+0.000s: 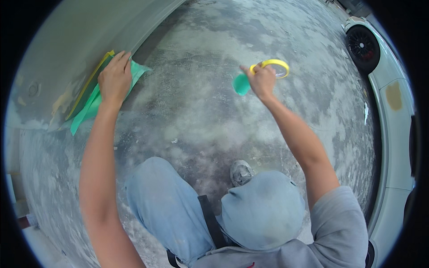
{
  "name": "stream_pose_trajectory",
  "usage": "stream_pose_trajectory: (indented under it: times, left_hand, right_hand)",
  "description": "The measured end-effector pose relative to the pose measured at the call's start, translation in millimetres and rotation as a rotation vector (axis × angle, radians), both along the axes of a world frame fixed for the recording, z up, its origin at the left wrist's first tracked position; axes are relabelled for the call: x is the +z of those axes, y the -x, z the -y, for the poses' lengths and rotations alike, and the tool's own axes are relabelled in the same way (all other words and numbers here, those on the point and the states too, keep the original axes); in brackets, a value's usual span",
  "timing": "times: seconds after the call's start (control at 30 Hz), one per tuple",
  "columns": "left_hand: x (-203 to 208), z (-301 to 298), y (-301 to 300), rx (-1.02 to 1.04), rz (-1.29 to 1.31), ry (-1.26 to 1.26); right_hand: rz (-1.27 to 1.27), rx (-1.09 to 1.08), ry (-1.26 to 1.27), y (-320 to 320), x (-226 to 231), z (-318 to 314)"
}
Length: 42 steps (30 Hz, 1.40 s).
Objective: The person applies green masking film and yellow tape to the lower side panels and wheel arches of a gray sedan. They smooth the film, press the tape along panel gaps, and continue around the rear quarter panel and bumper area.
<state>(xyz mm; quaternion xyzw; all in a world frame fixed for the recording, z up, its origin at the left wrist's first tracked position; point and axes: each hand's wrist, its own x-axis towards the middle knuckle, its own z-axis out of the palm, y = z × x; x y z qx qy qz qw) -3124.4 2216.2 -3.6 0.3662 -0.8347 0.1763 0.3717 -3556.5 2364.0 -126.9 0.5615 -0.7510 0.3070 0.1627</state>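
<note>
My left hand [114, 82] is at the lower part of a pale car panel [85, 40], its fingers closed on a green masking sheet [91, 106]. A strip of yellow tape [82, 97] runs along the sheet's upper edge against the panel. The sheet's loose lower part hangs down in folds. Out to the right, over the floor, my right hand [262, 81] grips a roll of yellow masking tape [287, 68]. A small green piece [241, 85] shows beside that hand; whether the fingers hold it too, I cannot tell.
I squat on a stained grey concrete floor [201, 107], my knees in front of me and one grey shoe [241, 173] showing. Another pale car [393, 147] stands along the right, with a black wheel [363, 48] and a brownish patch [394, 95] on its side.
</note>
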Motion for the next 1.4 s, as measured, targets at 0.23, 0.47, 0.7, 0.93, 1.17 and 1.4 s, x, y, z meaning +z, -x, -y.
stream_pose_trajectory:
  times: [0.23,0.47,0.7,0.93,1.17,1.4]
  left_hand:
    - [-27.5,-63.5,-14.4,0.019,-0.045,-0.148]
    - [-57.2,-87.9,-11.7,-0.003,-0.148,-0.369]
    - [-90.9,-92.1,-20.9,0.174,-0.305,-0.763]
    - [-101.2,-94.6,-25.0,0.178,-0.385,-0.821]
    - [-84.6,-108.0,-24.3,0.13,-0.345,-0.927]
    - [-92.1,-112.3,-40.3,-0.086,-0.853,-1.173]
  right_hand:
    - [-0.06,0.046,-0.396,1.1,-72.2,-1.7]
    - [-0.049,0.147,-0.271,6.7,-49.0,1.4]
    - [-0.068,0.168,-0.291,2.5,-33.7,-5.1]
    - [0.385,0.685,0.053,-123.7,58.3,67.1]
    - [0.585,0.711,0.0,-277.0,146.9,158.2]
    - [0.854,0.737,-0.441,-292.2,96.4,130.5]
